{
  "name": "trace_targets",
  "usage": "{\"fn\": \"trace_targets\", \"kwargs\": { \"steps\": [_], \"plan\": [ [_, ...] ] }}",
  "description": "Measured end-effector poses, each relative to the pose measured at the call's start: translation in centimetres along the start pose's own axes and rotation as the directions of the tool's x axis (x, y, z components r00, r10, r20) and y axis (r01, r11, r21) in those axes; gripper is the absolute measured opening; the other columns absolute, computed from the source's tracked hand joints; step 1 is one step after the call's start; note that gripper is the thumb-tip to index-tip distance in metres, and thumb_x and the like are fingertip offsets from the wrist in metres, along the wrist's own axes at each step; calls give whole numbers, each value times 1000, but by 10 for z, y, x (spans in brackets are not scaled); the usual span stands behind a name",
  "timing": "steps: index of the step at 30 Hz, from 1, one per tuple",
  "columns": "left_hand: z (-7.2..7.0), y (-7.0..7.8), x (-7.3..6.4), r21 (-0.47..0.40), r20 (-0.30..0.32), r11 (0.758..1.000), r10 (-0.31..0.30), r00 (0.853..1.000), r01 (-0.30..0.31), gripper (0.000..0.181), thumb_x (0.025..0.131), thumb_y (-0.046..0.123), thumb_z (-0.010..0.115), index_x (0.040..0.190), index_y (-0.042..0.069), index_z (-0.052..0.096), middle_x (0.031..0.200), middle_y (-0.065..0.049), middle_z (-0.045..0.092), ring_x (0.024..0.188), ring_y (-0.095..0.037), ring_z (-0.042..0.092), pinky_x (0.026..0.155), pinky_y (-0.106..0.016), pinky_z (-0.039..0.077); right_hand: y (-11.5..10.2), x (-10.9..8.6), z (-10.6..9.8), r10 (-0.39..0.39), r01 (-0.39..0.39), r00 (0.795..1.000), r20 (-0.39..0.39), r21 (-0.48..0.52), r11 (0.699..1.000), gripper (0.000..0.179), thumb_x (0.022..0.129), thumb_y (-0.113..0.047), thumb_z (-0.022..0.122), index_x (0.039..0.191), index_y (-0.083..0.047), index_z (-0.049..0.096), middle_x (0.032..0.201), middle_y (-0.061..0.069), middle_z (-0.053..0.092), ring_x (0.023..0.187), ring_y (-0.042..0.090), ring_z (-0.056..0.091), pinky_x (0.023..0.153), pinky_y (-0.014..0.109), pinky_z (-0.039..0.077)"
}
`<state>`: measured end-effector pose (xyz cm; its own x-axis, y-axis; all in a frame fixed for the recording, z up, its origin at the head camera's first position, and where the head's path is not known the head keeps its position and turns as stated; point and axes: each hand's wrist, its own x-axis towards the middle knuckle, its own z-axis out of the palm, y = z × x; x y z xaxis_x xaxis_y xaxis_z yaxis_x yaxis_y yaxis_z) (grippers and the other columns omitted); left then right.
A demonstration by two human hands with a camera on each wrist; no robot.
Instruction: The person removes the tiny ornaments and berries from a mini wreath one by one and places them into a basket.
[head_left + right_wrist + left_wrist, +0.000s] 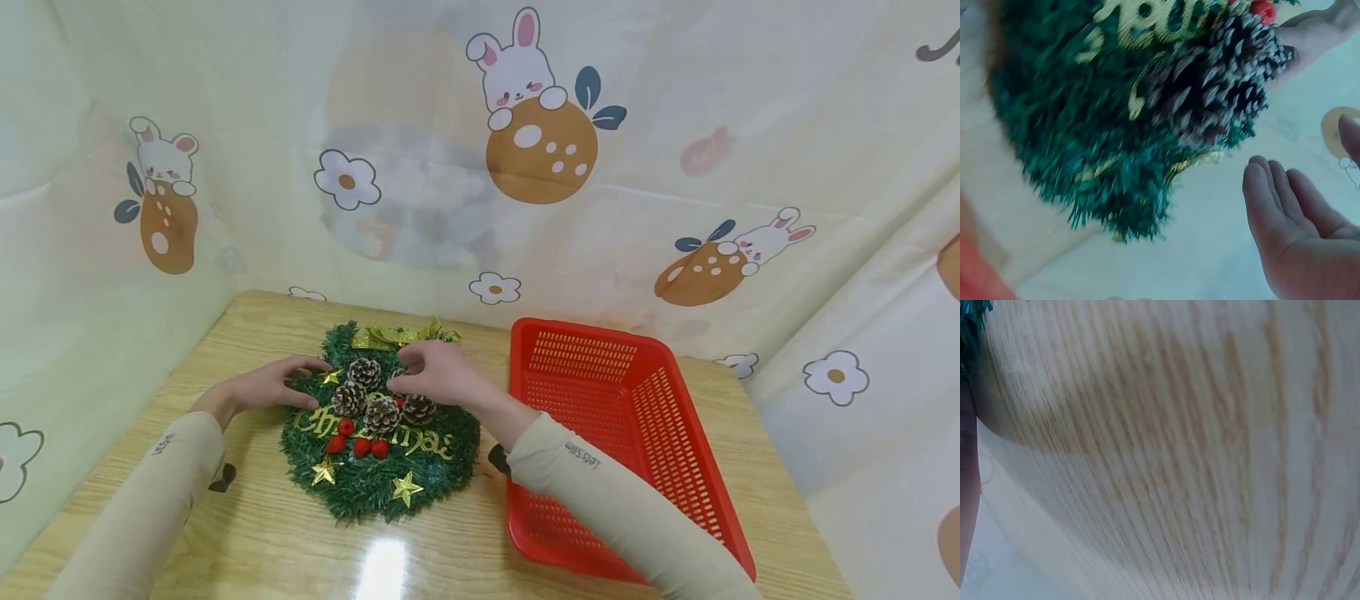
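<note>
A green tinsel Christmas wreath [442,483] lies on the table, with frosted pinecones [381,414] grouped at its middle. Gold lettering [429,442], red berries [362,447] and gold stars [407,488] decorate it. My left hand [270,383] touches the wreath's left edge with fingers and thumb spread. Over the upper pinecones hovers my right hand [442,377], partly hiding them. In the right wrist view, the right hand's fingers [1266,200] are nearly straight, nothing is between them and the thumb, and a pinecone [1191,87] is apart from them.
A red plastic basket [517,508] stands right of the wreath, beneath my right forearm. A gold ribbon bow [386,336] sits at the wreath's top. Behind the wooden table [300,550] hangs a curtain [420,100] printed with rabbits and flowers.
</note>
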<state>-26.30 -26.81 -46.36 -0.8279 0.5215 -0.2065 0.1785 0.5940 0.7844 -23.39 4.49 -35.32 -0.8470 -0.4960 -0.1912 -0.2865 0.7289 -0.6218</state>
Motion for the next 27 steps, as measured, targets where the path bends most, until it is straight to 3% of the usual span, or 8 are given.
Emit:
{"fn": "trace_targets", "kwargs": {
  "steps": [8,18,27],
  "plan": [
    [0,1,0,-9,-2,1000,-14,1000,14,66,81,32,70,138,18,39,145,-18,29,130,-45,28,98,-62,32,-7,4,10,45,-38,998,-54,118,992,53,83,-39,66,129,-16,53,125,1,58,111,15,55,91,33,47],
    [0,-1,0,3,-6,999,-36,999,36,67,80,36,70,138,22,39,145,-15,29,131,-43,28,100,-61,30,1,21,15,127,-111,986,-112,136,984,53,84,-36,66,131,-14,52,126,2,57,112,19,55,90,36,48],
    [-1,1,-2,-1,-2,1000,-29,1000,29,66,81,33,70,138,19,39,145,-17,29,131,-44,28,98,-62,30,9,28,21,164,-158,984,-64,86,984,59,85,-37,65,135,-13,47,133,3,52,121,22,49,96,39,44]
  ]
}}
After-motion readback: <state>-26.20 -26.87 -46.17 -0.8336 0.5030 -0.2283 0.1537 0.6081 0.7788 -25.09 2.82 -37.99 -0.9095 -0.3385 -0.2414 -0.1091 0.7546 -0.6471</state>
